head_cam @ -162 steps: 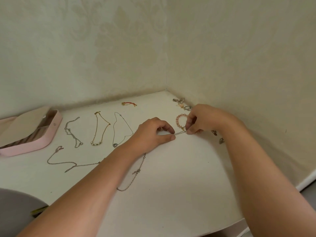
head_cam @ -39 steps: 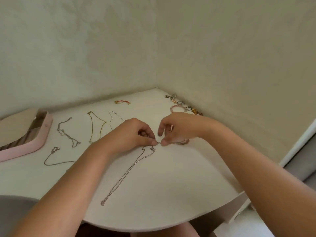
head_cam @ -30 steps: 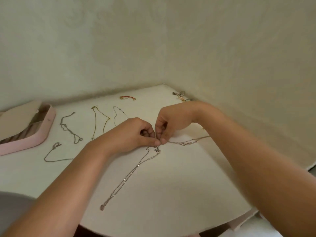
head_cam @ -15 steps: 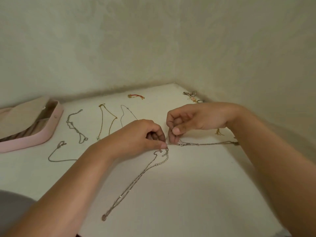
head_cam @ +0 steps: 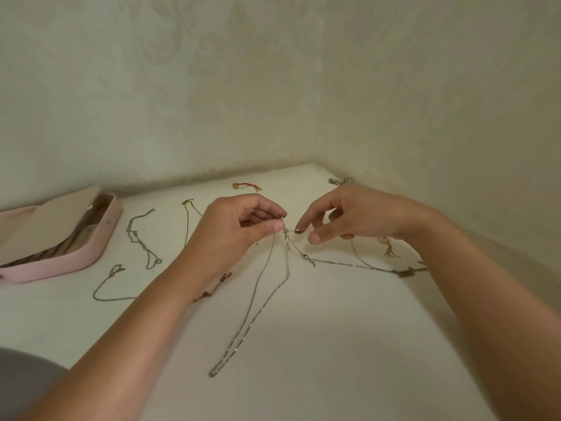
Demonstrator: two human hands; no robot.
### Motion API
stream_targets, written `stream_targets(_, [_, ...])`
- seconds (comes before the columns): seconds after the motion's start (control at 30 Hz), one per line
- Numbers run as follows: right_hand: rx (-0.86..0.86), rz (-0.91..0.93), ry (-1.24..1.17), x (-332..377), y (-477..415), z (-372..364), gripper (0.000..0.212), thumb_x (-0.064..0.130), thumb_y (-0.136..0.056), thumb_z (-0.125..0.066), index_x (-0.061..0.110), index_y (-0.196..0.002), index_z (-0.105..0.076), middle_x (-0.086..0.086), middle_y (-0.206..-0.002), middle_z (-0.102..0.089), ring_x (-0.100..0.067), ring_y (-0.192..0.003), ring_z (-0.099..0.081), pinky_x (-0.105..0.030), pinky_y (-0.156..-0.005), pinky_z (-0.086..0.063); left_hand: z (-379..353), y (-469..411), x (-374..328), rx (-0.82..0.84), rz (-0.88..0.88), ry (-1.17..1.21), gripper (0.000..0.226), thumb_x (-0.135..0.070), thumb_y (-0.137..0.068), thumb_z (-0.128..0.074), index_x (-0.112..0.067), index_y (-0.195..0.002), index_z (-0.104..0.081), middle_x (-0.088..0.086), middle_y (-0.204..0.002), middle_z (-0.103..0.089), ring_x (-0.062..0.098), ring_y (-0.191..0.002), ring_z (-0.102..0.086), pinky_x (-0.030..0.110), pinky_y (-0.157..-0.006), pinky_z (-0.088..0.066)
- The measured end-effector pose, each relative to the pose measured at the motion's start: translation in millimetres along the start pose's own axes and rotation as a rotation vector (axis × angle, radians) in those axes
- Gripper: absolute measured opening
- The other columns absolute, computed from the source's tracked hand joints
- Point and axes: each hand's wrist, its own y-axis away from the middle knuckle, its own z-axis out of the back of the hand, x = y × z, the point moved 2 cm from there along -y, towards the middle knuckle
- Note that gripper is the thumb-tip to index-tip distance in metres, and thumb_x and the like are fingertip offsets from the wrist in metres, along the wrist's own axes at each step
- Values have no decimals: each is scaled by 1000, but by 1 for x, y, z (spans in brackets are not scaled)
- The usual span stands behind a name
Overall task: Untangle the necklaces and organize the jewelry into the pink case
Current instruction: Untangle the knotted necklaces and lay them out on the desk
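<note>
Above the table, the left hand pinches the silver necklace at its clasp, the loop trailing nearward. The right hand pinches a second chain just beside it. The pink case lies open at far left.

No writing, label, brand, number or sign can be read anywhere in the view; the pink case shows a plain wall with no legible mark; the silver necklace is too fine to show any stamp
</note>
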Motion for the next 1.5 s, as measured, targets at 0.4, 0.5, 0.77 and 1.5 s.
stream_targets(0.4, [6,84,-274,8,-11,-18,15,9,-88,-66,8,-102,-70,-2,-89,-74,-2,-60,-49,-16,-48,-27,-1,-3,-2,5,30,314,14,-6,-95,-53,-12,-96,-66,0,-75,-65,13,-68,-65,23,-71,-54])
stream_targets(0.5, [-41,95,-277,9,-8,-11,11,13,-88,-66,10,-96,-73,0,-82,-73,-3,-57,-44,-16,-47,-29,0,-3,-1,13,54,360,14,-10,-95,-51,-11,-100,-64,-5,-68,-59,13,-65,-61,25,-68,-53])
stream_targets(0.77, [-153,82,-266,11,0,0,15,18,-88,-66,10,-96,-75,2,-88,-75,4,-73,-61,-17,-49,-35,2,-2,-1,-38,96,265,14,-15,-96,-52,-20,-93,-65,-8,-65,-43,6,-51,-30,19,-47,-27])
stream_targets(1.5, [69,135,-306,16,4,-4,20,23,-76,-67,4,-83,-66,4,-74,-66,-9,-58,-44,-19,-55,-40,5,-1,-3,-52,126,344,6,-16,-88,-62,-17,-93,-63,-1,-82,-75,9,-55,-33,16,-47,-26])
